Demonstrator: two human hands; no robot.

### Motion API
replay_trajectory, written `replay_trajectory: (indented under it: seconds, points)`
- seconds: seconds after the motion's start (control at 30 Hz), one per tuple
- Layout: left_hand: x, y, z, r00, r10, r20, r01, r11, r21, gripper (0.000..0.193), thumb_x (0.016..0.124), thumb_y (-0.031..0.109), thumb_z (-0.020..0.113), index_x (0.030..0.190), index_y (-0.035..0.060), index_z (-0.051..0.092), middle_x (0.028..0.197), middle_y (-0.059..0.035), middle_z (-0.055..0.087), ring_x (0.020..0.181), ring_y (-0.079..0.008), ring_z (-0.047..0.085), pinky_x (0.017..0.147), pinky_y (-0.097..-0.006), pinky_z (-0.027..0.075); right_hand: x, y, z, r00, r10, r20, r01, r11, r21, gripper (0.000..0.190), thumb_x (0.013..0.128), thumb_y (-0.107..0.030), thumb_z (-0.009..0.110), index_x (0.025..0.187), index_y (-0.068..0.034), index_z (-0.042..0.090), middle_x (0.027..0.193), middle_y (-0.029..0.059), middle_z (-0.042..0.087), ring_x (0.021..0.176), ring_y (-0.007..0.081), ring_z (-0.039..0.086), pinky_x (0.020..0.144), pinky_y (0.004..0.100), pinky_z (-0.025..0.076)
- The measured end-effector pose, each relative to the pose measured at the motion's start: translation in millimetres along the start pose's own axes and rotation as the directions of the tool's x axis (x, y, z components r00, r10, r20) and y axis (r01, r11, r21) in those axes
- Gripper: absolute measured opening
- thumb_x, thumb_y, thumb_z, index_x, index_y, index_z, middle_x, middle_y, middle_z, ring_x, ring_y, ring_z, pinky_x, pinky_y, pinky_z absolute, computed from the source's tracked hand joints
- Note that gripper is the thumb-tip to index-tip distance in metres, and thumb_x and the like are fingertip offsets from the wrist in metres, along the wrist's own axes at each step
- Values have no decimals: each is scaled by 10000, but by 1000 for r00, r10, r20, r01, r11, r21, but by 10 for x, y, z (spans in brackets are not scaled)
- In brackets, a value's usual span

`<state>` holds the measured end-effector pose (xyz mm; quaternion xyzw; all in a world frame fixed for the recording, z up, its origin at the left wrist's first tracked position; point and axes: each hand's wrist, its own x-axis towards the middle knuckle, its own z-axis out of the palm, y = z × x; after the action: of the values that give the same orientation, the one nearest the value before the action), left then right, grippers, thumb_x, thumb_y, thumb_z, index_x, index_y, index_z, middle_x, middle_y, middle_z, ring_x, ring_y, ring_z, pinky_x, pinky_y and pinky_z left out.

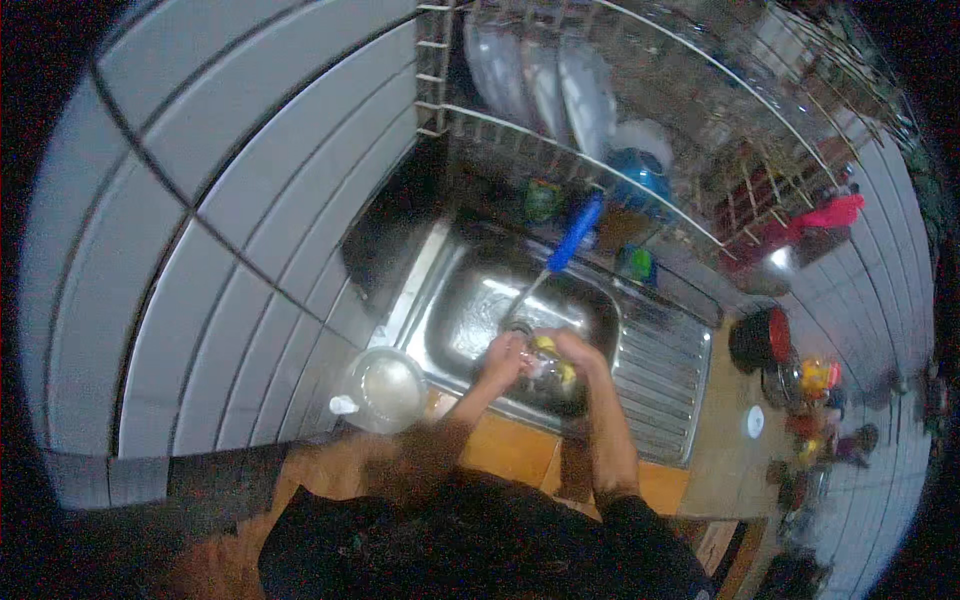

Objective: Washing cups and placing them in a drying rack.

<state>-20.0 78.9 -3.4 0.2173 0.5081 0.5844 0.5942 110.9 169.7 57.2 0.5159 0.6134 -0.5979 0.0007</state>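
Note:
Over the steel sink basin (pixel 465 300), my left hand (pixel 507 360) grips a clear, glass-like vessel (pixel 534 363), blurred and partly covered by the fingers. My right hand (pixel 576 351) is at the vessel's right side, closed on a yellow sponge or cloth (pixel 566 371) pressed against it. Just above both hands, a faucet with a bright blue sleeve (pixel 574 236) reaches down into the basin. Whether water is running cannot be told.
A wire dish rack (pixel 517 135) holding plates (pixel 585 97) and a blue bowl (pixel 637 176) hangs above the sink. The ribbed drainboard (pixel 660 382) lies to the right. A round translucent container (pixel 386 386) stands at left. A black and red pot (pixel 757 337) sits on the right counter.

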Motion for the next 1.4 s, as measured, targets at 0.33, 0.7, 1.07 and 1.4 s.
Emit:
replay_trajectory:
  seconds: [0.33,0.7,1.07,1.4]
  points:
    - [28,-99,-155,949,-314,-29,299,923,-241,192,920,214,436,954,52,535,717,-86,588,549,-145,546,456,-269,440,-327,93,396,931,-216,-295,299,914,274,379,871,-281,568,1154,-32,594,976,91,654,798,192,622,731,321,509]
    - [55,-480,-324,963,-242,117,260,731,-631,189,913,233,425,845,81,516,794,-85,585,717,-193,579,644,-332,475,-466,-540,1155,544,-825,-153,660,534,-529,476,716,-334,730,1083,-58,605,1091,148,620,979,289,615,834,366,496]
    - [46,-170,-373,948,-315,-39,221,742,-633,272,949,296,356,863,89,509,845,-87,624,736,-216,584,702,-346,468,-265,-1185,1847,215,-975,53,969,206,-135,527,695,-427,733,1067,-72,619,1065,135,626,1000,285,599,854,392,464]
    - [655,45,5,980,-199,-28,118,682,-722,259,938,319,424,765,137,489,681,-21,557,621,-162,550,646,-309,476,560,-443,96,739,-331,-586,93,912,-399,330,782,-389,643,787,-62,684,753,176,656,689,324,637,637,386,491]
